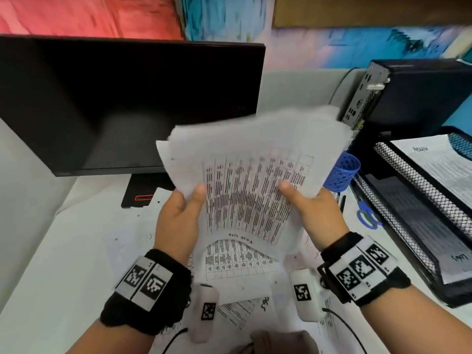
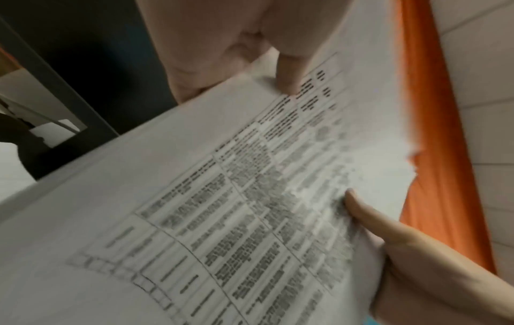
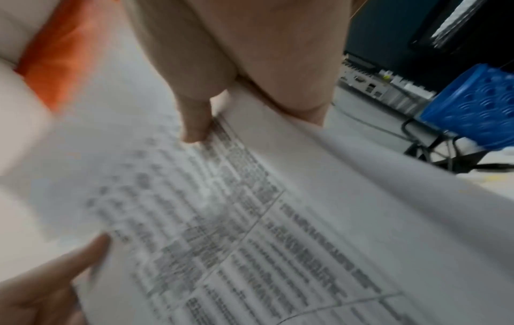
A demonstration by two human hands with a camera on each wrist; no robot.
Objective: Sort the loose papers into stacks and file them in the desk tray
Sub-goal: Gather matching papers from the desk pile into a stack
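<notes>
Fanning unevenly, the printed papers [image 1: 250, 180] (table-ruled) look blurred.

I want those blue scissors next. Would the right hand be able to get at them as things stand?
Probably not yet. The right hand grips the sheaf of papers together with the left hand, so it is occupied. The blue scissors lie uncovered on the desk just beside it, by the mesh tray.

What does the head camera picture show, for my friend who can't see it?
Two hands, the left hand and the right hand, hold up a bundle of printed papers above a desk strewn with more sheets. Behind stands a dark monitor; to the right sits a black mesh desk tray holding papers.
</notes>
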